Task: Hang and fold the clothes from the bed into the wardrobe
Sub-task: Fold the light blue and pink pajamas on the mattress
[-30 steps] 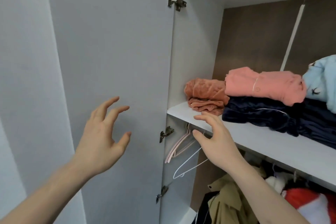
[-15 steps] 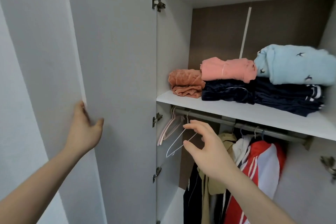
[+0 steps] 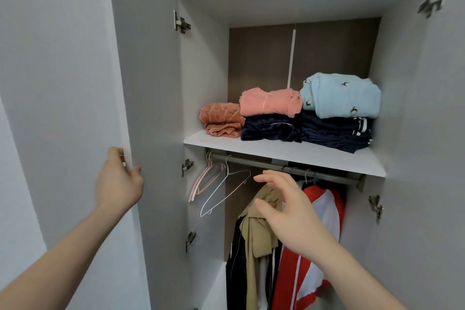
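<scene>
Wardrobe now stands open: my left hand grips the door edge, my right hand, fingers spread and empty, has neared the white hanger.

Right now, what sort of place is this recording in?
Most likely a bedroom or dressing area at home, in front of an open wardrobe: folded clothes on a shelf, a hanging rail with empty hangers and jackets below.

Plain pale grey wall at left, evenly and softly lit, no shadows.
</scene>
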